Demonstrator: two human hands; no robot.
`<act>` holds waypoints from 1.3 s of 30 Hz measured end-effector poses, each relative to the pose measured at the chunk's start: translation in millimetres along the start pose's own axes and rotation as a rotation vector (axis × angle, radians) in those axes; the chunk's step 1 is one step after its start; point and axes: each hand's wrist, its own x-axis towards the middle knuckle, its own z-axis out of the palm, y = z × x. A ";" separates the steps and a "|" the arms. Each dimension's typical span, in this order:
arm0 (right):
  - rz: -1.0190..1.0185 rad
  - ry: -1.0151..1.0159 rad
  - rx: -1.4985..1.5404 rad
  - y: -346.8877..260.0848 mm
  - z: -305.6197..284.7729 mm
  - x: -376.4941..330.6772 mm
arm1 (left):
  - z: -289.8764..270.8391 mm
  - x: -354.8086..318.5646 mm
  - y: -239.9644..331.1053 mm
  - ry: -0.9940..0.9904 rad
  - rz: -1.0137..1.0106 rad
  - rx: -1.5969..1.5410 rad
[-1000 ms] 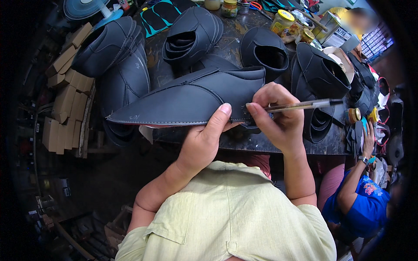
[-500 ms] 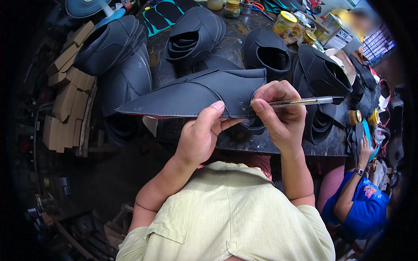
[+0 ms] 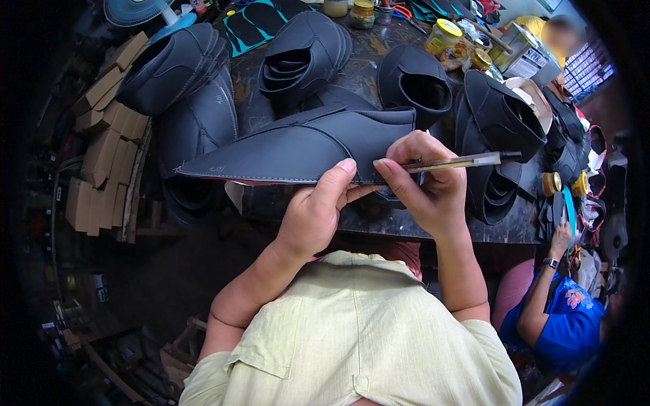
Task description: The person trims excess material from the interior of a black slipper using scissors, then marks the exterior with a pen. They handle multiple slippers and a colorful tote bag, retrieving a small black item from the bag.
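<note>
A black shoe upper [image 3: 277, 150] with pale stitching along its lower edge lies stretched sideways in front of me, its pointed end to the left. My left hand [image 3: 315, 206] grips its lower edge, thumb on the outer face and fingers underneath. At the upper's right end, my right hand [image 3: 428, 183] is closed around a clear-barrelled pen [image 3: 467, 161], whose dark-capped end points right. The pen's other end is hidden behind the thumb and fingers, which touch the upper's surface. A bit of red lining shows beneath the lower edge.
Stacked black uppers [image 3: 305, 54] stand behind on the dark worktable [image 3: 440, 232], with more [image 3: 500, 108] at right. Jars [image 3: 443, 37] and a tin [image 3: 525, 54] sit at the far right. Cardboard pieces [image 3: 105, 155] are piled left. A co-worker in blue [image 3: 565, 314] handles pieces at right.
My right hand and the pen have shifted slightly left along the upper. The upper's pointed end has moved a little left. The co-worker's hand at right has moved slightly.
</note>
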 end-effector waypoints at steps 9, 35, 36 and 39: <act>-0.026 0.250 0.218 -17.1 -38.7 3.8 | -17.8 7.0 15.9 -0.199 -0.042 0.024; 0.138 -0.340 -0.674 -23.9 -49.1 -34.5 | -117.6 58.1 -59.9 0.445 0.221 0.649; 0.178 -0.335 -0.664 -20.7 -49.1 -36.1 | -122.3 55.3 -62.0 0.411 0.271 0.699; 0.229 -0.425 -0.671 -21.3 -54.6 -40.9 | -130.5 46.3 -63.1 0.382 0.306 0.828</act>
